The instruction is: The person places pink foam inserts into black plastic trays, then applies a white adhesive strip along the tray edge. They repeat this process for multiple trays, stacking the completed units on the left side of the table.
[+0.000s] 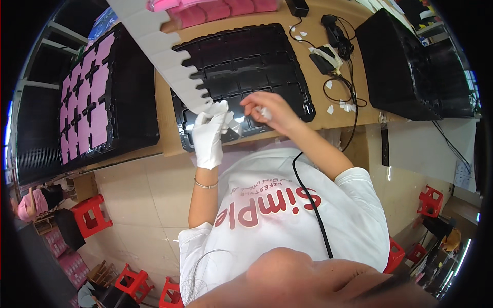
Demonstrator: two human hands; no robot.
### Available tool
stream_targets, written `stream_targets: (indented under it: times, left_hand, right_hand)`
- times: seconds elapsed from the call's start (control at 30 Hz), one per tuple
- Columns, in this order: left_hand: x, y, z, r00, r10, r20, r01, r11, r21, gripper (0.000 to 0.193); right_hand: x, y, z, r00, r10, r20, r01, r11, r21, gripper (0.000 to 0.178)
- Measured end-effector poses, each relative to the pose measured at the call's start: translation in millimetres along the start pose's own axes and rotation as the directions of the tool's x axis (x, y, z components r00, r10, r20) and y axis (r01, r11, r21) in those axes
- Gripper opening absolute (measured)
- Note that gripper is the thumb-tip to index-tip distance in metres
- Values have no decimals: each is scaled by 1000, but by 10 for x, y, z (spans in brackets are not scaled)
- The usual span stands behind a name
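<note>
My left hand [208, 141], in a white glove, is closed with its fingertips at the near end of a long white strip [154, 49] with a notched edge. The strip slants up to the far left. A small folded white piece [234, 126] shows beside the glove. To its right, my bare right hand [275, 112] has its fingers curled. Something small and white is against them, too unclear to name. Below both hands lies a black molded plastic tray [246, 64] with shallow compartments.
At left stands a stack of black trays [132, 97], its top one holding pink cut pieces [92, 110]. More black trays [390, 66] are stacked at right. Pink bundles [221, 11] lie at the back. Cables [349, 90] and white scraps [348, 108] lie right of the tray.
</note>
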State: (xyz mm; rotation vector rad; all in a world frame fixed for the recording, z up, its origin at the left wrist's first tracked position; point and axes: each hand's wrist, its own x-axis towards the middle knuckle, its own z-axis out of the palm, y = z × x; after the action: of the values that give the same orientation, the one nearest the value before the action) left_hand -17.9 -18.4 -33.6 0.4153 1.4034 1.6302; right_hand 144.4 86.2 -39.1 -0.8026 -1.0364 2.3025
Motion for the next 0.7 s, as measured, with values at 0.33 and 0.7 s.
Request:
stream_targets:
  times: [0.33,0.7]
  left_hand:
    - [-73,100,331,995,60,82,-77,971,224,20]
    - [-37,-94,299,988,-24,155,-31,939,343,15]
  right_hand:
    - [-329,61,118,711,-698,84,478,392,-786,10]
    - [-512,-359,-929,923,-383,-27,83,267,-960,12]
